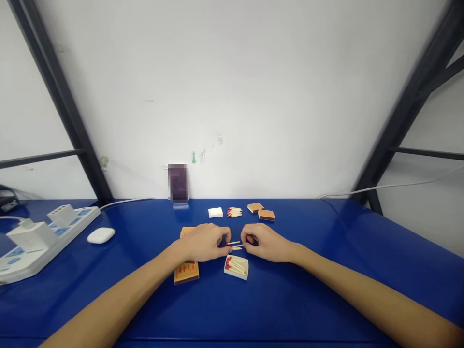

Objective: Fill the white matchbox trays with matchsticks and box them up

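My left hand [206, 243] and my right hand [264, 242] meet over the middle of the blue table [311, 290], each with fingers pinched on a few red-tipped matches [235, 245] held between them. Just below lies an open white match tray [237, 267] full of matches. An orange matchbox sleeve [186, 272] rests under my left wrist, and another orange box [186, 231] peeks out behind that hand.
Farther back lie a white tray [215, 212], a loose heap of matches [234, 211] and two orange matchboxes [261, 211]. A white power strip with chargers [39, 237] and a white earbud case [101, 235] sit at the left. A blurred upright card [178, 183] stands by the wall.
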